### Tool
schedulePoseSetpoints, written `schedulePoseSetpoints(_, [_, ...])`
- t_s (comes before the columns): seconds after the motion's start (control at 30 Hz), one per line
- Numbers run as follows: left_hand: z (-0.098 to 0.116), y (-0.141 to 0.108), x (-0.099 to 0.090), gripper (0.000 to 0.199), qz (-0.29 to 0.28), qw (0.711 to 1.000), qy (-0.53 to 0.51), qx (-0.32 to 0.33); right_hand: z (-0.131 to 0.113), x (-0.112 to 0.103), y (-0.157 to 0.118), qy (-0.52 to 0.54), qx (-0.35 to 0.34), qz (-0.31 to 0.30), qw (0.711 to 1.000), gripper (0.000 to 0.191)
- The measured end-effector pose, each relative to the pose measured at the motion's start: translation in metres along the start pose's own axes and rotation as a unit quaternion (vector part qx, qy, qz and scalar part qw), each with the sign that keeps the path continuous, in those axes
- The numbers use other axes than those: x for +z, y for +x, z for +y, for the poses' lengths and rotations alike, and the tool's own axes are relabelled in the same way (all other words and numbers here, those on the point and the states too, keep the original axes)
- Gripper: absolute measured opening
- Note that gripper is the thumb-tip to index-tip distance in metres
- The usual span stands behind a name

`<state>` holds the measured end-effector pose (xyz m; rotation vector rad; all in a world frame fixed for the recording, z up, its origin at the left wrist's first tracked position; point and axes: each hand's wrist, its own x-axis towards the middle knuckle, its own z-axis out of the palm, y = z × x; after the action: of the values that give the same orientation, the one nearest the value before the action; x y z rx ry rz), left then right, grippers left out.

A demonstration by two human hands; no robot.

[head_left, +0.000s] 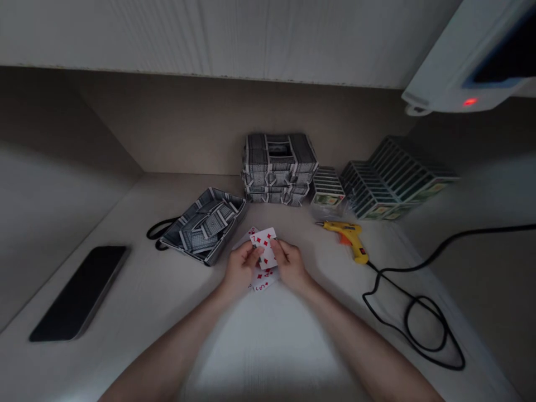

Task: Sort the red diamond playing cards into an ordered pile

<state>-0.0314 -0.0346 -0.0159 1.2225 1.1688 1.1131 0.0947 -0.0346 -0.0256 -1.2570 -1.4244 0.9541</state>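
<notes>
In the head view, the handling of cards looks partway along, judging by how things lie. A lidded boxy form (280, 174) made of patterned cards stands assembled toward the back of the surface (251, 352), and an open card-built tray (226, 237) to the left is formed too, with patterned pieces (215, 220) lying inside it; whether that tray is complete cannot be told. What seems left is at the middle: the seven of diamonds (267, 252) is held up between the hands with no visible join, and other loose cards (262, 282) lie under and behind it. The glue gun (355, 241) lies on the surface to the right, apart from both hands, and card packs (329, 187) stand behind it

Both forearms reach in from the lower edge and converge, so the hands meet near the centre, almost touching. The left hand (240, 269) is closed in a pinch at the card's left side, its thumb over the face and its fingers curled behind. The right hand (292, 263) pinches the opposite edge, thumb likewise on top; its fingers beneath are mostly hidden
</notes>
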Motion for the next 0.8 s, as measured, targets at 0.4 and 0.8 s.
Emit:
schedulePoseSetpoints(0.4, [-0.002,-0.006,-0.001,0.027,-0.013,0.999,-0.029,-0.015,-0.001,0.001,-0.001,0.123,0.057,0.033,0.99,0.023])
schedulePoseSetpoints(0.8, [0.026,0.0,0.023,0.02,0.069,0.997,-0.005,0.019,-0.036,-0.003,-0.006,0.213,0.104,0.113,0.965,0.026])
